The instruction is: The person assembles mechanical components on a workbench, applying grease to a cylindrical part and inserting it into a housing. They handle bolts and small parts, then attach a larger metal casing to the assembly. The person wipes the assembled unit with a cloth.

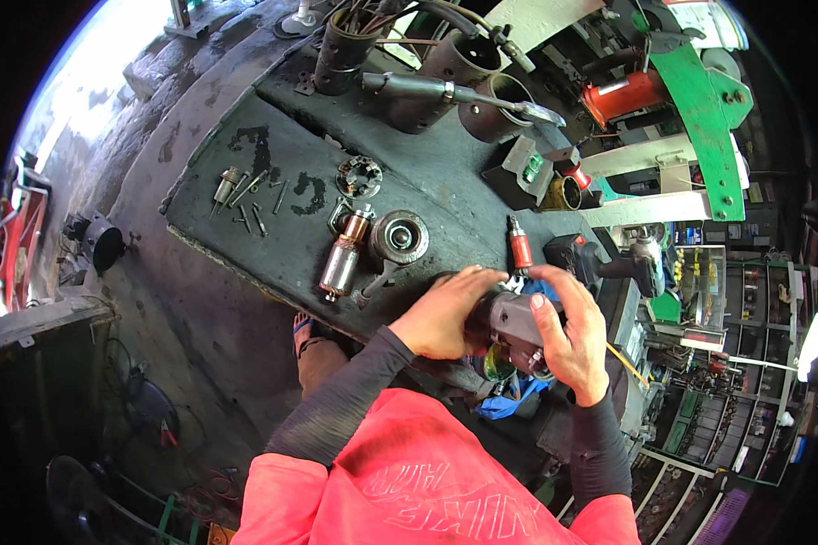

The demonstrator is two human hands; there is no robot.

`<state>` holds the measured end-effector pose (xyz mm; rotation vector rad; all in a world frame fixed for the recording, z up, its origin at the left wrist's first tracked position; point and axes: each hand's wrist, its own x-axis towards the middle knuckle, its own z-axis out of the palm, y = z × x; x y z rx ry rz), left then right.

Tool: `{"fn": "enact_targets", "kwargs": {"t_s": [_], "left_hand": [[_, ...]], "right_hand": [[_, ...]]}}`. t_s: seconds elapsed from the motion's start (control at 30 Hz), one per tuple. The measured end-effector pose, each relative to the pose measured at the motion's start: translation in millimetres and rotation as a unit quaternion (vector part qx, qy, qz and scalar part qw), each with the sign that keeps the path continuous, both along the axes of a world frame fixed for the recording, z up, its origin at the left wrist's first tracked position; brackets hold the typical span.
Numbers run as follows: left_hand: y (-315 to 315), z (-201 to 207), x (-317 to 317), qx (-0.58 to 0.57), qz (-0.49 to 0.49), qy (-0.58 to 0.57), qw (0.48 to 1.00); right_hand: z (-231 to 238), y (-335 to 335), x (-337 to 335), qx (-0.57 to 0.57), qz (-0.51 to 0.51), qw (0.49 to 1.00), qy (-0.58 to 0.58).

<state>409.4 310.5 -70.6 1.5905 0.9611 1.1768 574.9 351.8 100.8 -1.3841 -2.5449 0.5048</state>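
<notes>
Between my two hands is a dark grey cylindrical metal housing (511,320), held close to my body over the bench's near edge. My left hand (447,313) wraps its left side, and my right hand (576,343) curls round the right with the thumb on top. Left of it on the bench lie a copper-wound armature (342,258), a round end casting (400,238) with an arm, and a ring-shaped brush holder (360,177). Farther left are a small cylindrical metal part (227,186) and several bolts and pins (256,216). A red-and-silver tool (519,250) lies just beyond my hands.
Dark metal cans (341,59) with tools and cables stand at the bench's far side. A cordless impact wrench (643,262) lies to the right, near a green metal frame (700,127). Racks of parts (727,391) line the right. Blue cloth (513,400) sits below my hands.
</notes>
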Motion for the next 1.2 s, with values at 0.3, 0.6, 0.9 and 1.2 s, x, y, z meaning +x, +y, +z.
{"fn": "enact_targets", "kwargs": {"t_s": [0.3,0.6,0.9,1.2], "left_hand": [[7.9,-27.6,20.9,0.021,0.026,0.006,0.999],[10.7,-24.6,19.2,0.014,0.025,-0.013,1.000],[13.9,-23.4,18.3,0.032,0.019,0.037,0.999],[12.4,-2.2,13.9,0.020,0.001,0.106,0.994]], "right_hand": [[-6.7,6.0,-7.1,0.012,0.032,0.997,-0.075],[-7.7,12.3,-11.0,-0.016,0.010,0.999,-0.043],[34.1,10.0,-16.8,0.092,-0.014,0.995,-0.048],[-23.6,-9.5,2.0,0.095,-0.077,0.992,0.020]]}}
